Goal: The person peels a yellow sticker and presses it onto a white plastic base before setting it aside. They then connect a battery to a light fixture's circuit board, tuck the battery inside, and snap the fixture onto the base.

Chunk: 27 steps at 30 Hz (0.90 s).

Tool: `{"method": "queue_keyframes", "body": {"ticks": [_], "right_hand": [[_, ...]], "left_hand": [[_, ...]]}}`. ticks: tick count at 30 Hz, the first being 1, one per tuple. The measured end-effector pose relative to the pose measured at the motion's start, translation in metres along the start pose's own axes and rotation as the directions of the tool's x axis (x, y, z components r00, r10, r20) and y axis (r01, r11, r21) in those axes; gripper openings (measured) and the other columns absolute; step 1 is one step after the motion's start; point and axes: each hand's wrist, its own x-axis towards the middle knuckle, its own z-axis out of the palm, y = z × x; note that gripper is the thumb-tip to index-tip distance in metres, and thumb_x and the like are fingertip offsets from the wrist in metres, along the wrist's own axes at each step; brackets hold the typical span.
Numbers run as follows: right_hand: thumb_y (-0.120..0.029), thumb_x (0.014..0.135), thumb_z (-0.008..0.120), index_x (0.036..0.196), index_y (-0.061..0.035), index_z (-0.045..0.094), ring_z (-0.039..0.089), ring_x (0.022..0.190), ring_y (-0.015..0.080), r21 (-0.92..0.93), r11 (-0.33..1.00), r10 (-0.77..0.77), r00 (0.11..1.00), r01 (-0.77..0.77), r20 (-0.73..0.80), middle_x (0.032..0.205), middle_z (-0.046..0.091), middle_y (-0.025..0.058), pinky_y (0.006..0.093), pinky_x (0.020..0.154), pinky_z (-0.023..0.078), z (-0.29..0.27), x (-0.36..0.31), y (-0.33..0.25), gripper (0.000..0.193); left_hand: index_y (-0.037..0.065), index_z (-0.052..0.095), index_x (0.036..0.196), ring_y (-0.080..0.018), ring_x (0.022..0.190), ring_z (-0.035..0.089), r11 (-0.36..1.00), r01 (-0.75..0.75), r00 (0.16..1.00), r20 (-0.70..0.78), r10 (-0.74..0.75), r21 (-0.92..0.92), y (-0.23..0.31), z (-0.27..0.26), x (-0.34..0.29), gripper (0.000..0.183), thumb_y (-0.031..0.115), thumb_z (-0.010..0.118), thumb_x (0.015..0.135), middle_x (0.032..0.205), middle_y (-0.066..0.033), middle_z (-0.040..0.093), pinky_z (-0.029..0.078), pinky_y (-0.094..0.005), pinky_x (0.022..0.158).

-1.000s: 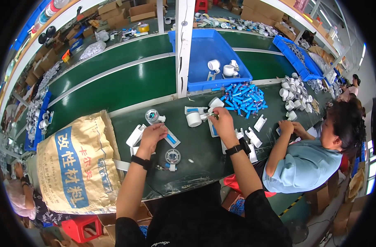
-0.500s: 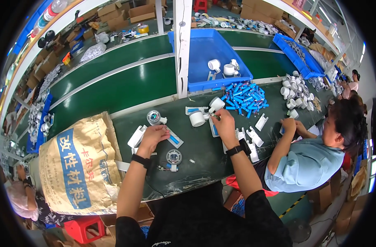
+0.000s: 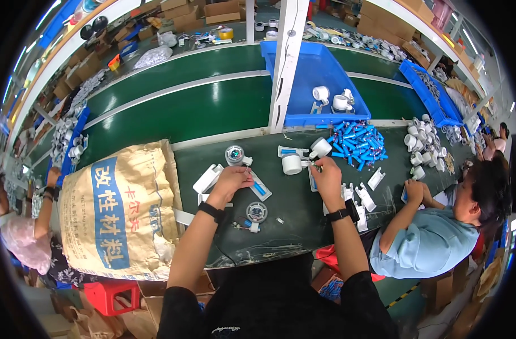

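My left hand (image 3: 233,183) is closed in a pinch beside a round white lamp head (image 3: 234,155) with a circuit board showing. What it pinches is too small to make out. Right of its fingertips lies a white plastic casing (image 3: 264,194) with a blue battery cell in it. The fingers of my right hand (image 3: 327,179) are also pinched, next to a white cup-shaped housing (image 3: 292,164); something tiny there cannot be made out. Another white housing (image 3: 321,148) rests just beyond. Nearer me on the table sits a second round lamp head (image 3: 256,212) with small wired parts.
Blue battery cells (image 3: 358,142) are heaped beyond my right hand, near a blue tray (image 3: 348,116) with white housings. A large paper sack (image 3: 122,209) stands at left. White casings (image 3: 366,199) lie beside my right wrist. A co-worker (image 3: 427,231) sits at right.
The whole view has swung, so everything appears farther right. Both hands stay pinched at nearly the same places beside the parts.
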Motion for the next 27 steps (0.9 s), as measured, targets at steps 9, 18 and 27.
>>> {"method": "queue_keyframes", "body": {"ticks": [9,18,27], "right_hand": [[-0.008,0.076,0.078,0.085,-0.0012,0.061,0.064,0.079,0.0370,-0.009,1.000,0.001,1.000,-0.001,0.024,0.086,0.064,0.0163,0.0437,0.069,0.051,0.001,-0.002,-0.002,0.021],[-0.008,0.077,0.078,0.086,-0.0010,0.061,0.064,0.081,0.0382,-0.016,1.000,0.005,0.999,-0.005,0.050,0.087,0.064,0.0170,0.0451,0.070,0.051,-0.004,-0.003,-0.002,0.020],[-0.020,0.077,0.078,0.097,0.0007,0.066,0.068,0.087,0.0283,0.117,0.967,0.164,0.906,-0.225,0.389,0.093,0.070,0.0160,0.0372,0.078,0.053,0.000,0.001,-0.012,0.031]], "left_hand": [[-0.011,0.060,0.110,-0.0201,0.088,0.068,1.000,-0.008,1.000,0.007,0.008,-0.010,0.003,0.001,-0.003,0.020,-0.003,0.055,0.092,0.097,-0.0119,0.065,0.060,-0.0295,0.084],[-0.011,0.060,0.111,-0.0203,0.088,0.068,1.000,0.002,1.000,-0.001,-0.002,0.005,0.004,0.004,-0.005,0.021,-0.003,0.055,0.093,0.097,-0.0109,0.064,0.059,-0.0301,0.086],[0.002,0.061,0.097,-0.0149,0.079,0.065,0.986,0.110,0.994,0.005,-0.112,0.127,0.022,0.007,0.012,0.019,0.021,0.063,0.097,0.087,-0.0050,0.063,0.059,-0.0279,0.075]]}}
